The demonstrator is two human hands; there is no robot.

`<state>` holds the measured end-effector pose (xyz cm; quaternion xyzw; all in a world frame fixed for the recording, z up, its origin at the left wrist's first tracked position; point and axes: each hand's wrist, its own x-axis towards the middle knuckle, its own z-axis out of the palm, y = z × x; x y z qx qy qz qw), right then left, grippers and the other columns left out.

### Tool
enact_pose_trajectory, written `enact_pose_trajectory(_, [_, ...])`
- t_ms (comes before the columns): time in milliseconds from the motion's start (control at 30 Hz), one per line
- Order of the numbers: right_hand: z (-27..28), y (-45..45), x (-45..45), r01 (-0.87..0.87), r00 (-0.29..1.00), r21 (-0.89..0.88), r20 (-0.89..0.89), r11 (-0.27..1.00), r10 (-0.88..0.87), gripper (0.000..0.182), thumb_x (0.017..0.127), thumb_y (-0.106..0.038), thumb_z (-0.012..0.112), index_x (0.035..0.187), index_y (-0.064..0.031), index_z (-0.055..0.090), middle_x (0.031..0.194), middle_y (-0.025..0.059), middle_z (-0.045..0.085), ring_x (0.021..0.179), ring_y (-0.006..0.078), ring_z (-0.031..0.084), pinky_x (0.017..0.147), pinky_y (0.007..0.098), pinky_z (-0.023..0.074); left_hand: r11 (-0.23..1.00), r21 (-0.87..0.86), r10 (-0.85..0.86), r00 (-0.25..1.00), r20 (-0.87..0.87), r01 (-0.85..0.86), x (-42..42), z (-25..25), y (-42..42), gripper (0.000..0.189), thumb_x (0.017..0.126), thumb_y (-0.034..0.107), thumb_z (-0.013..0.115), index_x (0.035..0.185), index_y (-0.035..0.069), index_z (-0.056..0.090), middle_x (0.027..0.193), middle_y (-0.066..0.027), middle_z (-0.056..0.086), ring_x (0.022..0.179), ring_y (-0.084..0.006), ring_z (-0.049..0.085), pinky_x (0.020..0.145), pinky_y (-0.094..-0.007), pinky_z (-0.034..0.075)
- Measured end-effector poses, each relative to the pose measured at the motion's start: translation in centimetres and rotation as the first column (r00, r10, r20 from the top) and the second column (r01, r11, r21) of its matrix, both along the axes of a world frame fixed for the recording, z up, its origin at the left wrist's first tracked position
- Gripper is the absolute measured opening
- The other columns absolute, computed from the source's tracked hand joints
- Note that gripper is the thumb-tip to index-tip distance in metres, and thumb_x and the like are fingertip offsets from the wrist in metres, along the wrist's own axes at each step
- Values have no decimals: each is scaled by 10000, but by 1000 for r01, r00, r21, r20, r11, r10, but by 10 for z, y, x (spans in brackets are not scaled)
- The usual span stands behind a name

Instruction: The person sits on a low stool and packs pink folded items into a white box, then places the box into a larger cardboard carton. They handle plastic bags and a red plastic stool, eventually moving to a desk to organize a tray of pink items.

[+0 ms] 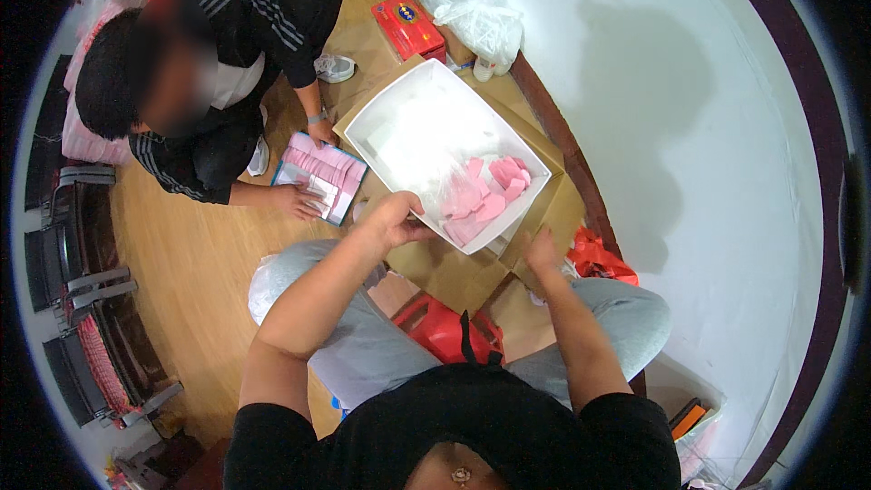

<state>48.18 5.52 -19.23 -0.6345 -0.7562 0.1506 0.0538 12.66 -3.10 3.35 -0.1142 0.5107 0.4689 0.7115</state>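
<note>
My left hand (398,223) grips the near left side of a white open box (378,112), thumb on the rim and fingers beneath. The box is tilted above an opened cardboard carton (442,272). Pink pieces (491,203), some in or under clear plastic film, are gathered at its near right end. The rest of its interior looks pale and overexposed. My right hand (542,252) is by the carton's right flap, below the white box and apart from it. Its fingers are blurred, so whether they touch the flap is unclear.
A person (224,82) squats at the left, both hands on a flat tray of pink and white pieces (320,177). Beyond the carton are a red box (408,27) and a white plastic bag (480,13). A red bag (599,258) lies beside the wall (742,184). Chairs (81,238) line the left.
</note>
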Motion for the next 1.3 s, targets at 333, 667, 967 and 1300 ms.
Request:
enact_pose_trajectory(333, [210, 169, -112, -142, 686, -123, -728, 982, 8, 334, 952, -165, 530, 1228, 23, 542, 1027, 180, 653, 886, 243, 673, 803, 323, 511, 998, -5, 56, 994, -97, -57, -22, 12, 22, 543, 676, -21, 460, 1217, -23, 421, 1160, -192, 497, 1052, -416, 542, 894, -559, 502])
enact_pose_trajectory(667, [160, 349, -266, -330, 780, 438, -373, 836, 503, 594, 833, -206, 673, 1350, -40, 433, 1288, 236, 497, 1093, 364, 575, 936, 433, 470, 966, -91, 238, 969, -73, -244, 22, -5, 28, 331, 722, 1, 484, 1052, -19, 494, 978, -141, 547, 878, -297, 586, 711, -438, 532])
enact_pose_trajectory(967, [130, 411, -343, -238, 963, 181, -84, 954, 256, 743, 776, -322, 735, 1394, -92, 392, 1230, 161, 593, 1122, 326, 574, 936, 418, 476, 961, -144, 225, 971, -86, -235, 29, -6, 36, 323, 722, 0, 502, 1045, -3, 496, 981, -126, 534, 862, -274, 566, 723, -423, 519])
enact_pose_trajectory(1300, [274, 367, -222, -159, 633, 250, -716, 955, 293, 440, 873, -339, 643, 1174, -21, 611, 882, 56, 646, 756, 145, 583, 717, 289, 472, 978, -22, 208, 978, -3, -208, 20, -31, 38, 404, 723, 2, 490, 1126, -24, 470, 1079, -164, 538, 962, -318, 576, 762, -462, 551])
